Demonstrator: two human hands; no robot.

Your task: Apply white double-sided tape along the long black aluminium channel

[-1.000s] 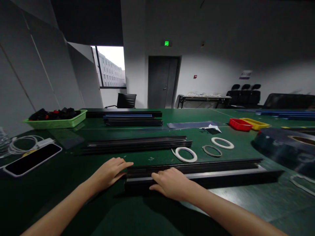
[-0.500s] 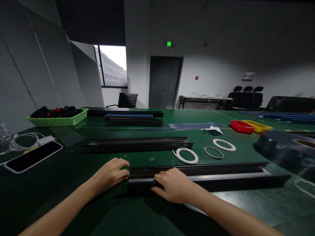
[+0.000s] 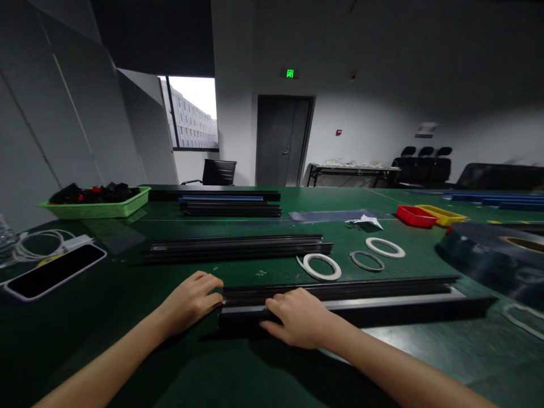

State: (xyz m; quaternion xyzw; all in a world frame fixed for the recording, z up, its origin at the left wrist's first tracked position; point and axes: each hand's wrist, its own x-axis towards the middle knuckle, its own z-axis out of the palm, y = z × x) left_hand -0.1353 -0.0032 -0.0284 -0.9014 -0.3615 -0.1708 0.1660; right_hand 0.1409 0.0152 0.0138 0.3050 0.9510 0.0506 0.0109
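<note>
Where the near channel (image 3: 395, 313) lies: lengthwise on the green table (image 3: 191, 379), black and long, both hands at its left half.
Right hand (image 3: 297, 318): closed on the near channel's front wall, fingers over the top, thumb outside; that looks like the firm hold here.
Left hand (image 3: 193, 297): bent fingers right up at the near channel's left end, thumb below the index finger; touching or gripping, I cannot tell, the fingertips are hidden.
Pale strip (image 3: 365, 302): running inside the near channel, behind the front wall, and those right fingers sit close; dragged sideways, they could scuff or shift it, I'd judge.
Front wall: one-sided pressure is the worry, folks; too much pull towards the person might tip the near channel.
Left end: edges could be sharp there, and a hard lengthwise push with a loose right hand might send the near channel sliding right.
White tape roll (image 3: 312, 273): flat just behind the near channel, loose tail out left; a backward shove could nudge it or catch that tail.
Grey ring (image 3: 361, 266): behind the near channel too, right of the white tape roll, exposed to the same bump.
</note>
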